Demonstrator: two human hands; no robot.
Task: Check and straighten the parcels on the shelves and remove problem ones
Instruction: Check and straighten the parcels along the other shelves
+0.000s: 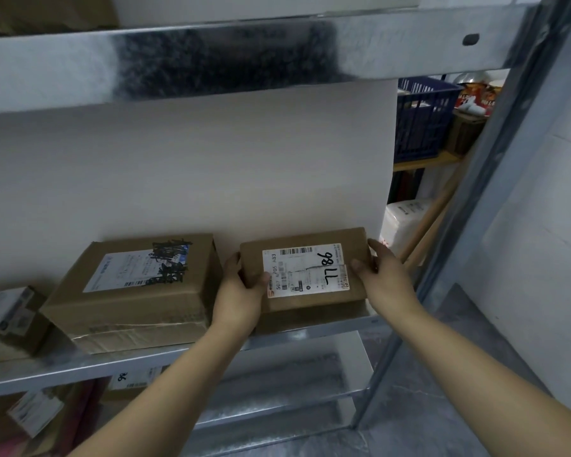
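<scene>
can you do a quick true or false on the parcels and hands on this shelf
1. The left hand and the right hand both grip the small parcel. True.
2. The larger box lies on the same shelf. True.
3. The larger box's label is clean. False: black scribbles cover part of it.
4. The small parcel is left of the larger box. False: it is to its right.
5. The small parcel's label carries handwritten black digits. True.

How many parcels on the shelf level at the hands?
3: small parcel gripped by left hand and right hand; large parcel beside it; partial parcel at left edge. More may be hidden.
</scene>
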